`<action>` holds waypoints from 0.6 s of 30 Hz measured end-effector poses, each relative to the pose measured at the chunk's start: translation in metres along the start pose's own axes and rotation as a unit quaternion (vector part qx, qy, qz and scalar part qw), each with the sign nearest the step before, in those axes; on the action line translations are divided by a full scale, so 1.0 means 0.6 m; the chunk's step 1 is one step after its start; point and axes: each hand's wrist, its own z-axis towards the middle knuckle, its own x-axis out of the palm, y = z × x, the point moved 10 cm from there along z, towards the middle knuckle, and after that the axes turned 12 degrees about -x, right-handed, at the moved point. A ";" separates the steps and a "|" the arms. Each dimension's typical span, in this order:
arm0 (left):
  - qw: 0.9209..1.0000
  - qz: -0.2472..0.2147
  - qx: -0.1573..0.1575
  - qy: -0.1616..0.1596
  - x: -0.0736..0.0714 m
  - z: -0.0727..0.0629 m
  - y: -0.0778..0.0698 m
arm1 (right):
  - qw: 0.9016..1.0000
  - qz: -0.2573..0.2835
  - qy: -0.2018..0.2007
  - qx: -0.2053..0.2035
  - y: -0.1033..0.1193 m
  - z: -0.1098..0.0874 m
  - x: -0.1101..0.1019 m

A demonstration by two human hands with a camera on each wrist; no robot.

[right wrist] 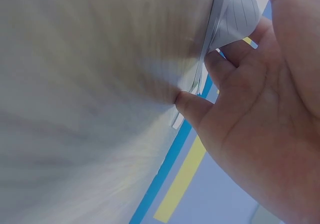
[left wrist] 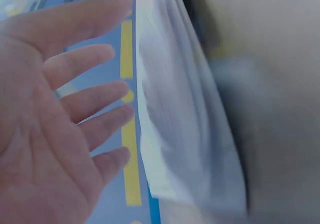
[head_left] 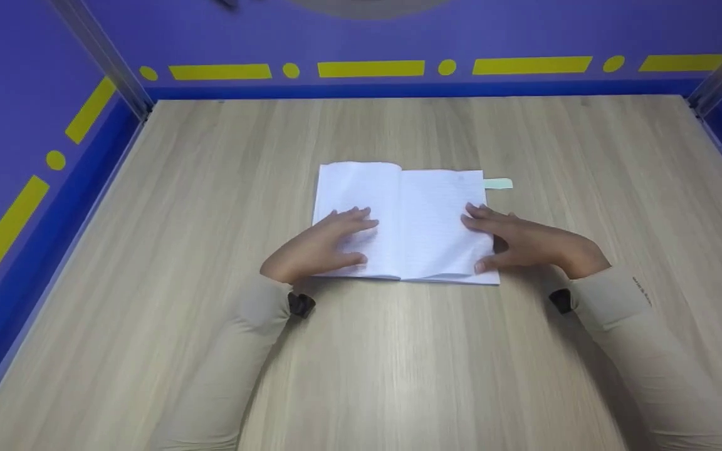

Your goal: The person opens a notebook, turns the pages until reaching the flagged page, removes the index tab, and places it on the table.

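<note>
An open notebook (head_left: 436, 219) with white, faintly lined pages lies on the table. My left hand (head_left: 326, 244) is spread over its left page, fingers pointing inward. In the left wrist view the fingers of that hand (left wrist: 65, 109) are apart with nothing between them, beside the layered page edges (left wrist: 195, 109). At the right page's outer edge is my right hand (head_left: 517, 241), fingers extended over the paper, thumb near the lower corner. The right wrist view shows a lined page (right wrist: 237, 19) curling up by the right hand (right wrist: 255, 104), hiding some fingertips; the little finger reaches the table.
A pale green tab (head_left: 499, 183) sticks out past the notebook's upper right edge. The wood-grain table (head_left: 398, 363) is bordered by blue panels (head_left: 386, 44) with yellow marks. Both wrists carry a small black device (head_left: 301, 305) at the cuff.
</note>
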 end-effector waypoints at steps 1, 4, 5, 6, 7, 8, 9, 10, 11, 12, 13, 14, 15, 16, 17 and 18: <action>1.000 0.004 0.008 -0.006 0.002 0.001 -0.010 | 1.000 -0.001 0.001 0.001 0.001 0.000 0.000; 0.999 0.021 0.028 -0.024 0.011 0.005 -0.041 | 1.000 -0.002 0.001 0.004 0.000 0.001 -0.001; 0.999 0.028 0.034 -0.028 0.014 0.007 -0.051 | 1.000 -0.002 0.001 0.004 0.000 0.001 -0.001; 0.998 0.034 0.040 -0.033 0.018 0.010 -0.062 | 1.000 -0.003 0.001 0.004 0.000 0.001 -0.001; 0.997 0.040 0.046 -0.038 0.021 0.013 -0.072 | 1.000 -0.003 0.001 0.006 -0.001 0.001 0.000; 0.997 0.047 0.052 -0.043 0.025 0.017 -0.083 | 1.000 -0.005 0.002 0.008 -0.002 0.001 0.000; 0.996 0.054 0.057 -0.047 0.029 0.021 -0.093 | 1.000 -0.006 0.003 0.010 -0.003 0.001 0.000; 0.995 0.060 0.062 -0.049 0.033 0.025 -0.103 | 1.000 -0.008 0.004 0.013 -0.005 0.002 0.001; 0.994 0.067 0.065 -0.050 0.037 0.030 -0.112 | 1.000 -0.009 0.005 0.015 -0.007 0.002 0.001; 0.994 0.072 0.066 -0.050 0.042 0.035 -0.120 | 1.000 -0.011 0.005 0.016 -0.008 0.003 0.002; 0.993 0.078 0.068 -0.048 0.047 0.040 -0.128 | 1.000 -0.011 0.007 0.018 -0.010 0.003 0.002; 0.993 0.084 0.070 -0.044 0.052 0.045 -0.135 | 1.000 -0.012 0.007 0.020 -0.012 0.004 0.003; 0.993 0.088 0.072 -0.042 0.057 0.050 -0.143 | 1.000 -0.013 0.007 0.020 -0.011 0.004 0.003; 0.992 0.092 0.073 -0.039 0.062 0.054 -0.149 | 1.000 -0.013 0.007 0.019 -0.011 0.004 0.004; 0.992 0.096 0.074 -0.035 0.067 0.058 -0.155 | 1.000 -0.013 0.007 0.017 -0.011 0.005 0.004; 0.992 0.099 0.077 -0.032 0.071 0.061 -0.161 | 1.000 -0.012 0.005 0.014 -0.010 0.005 0.004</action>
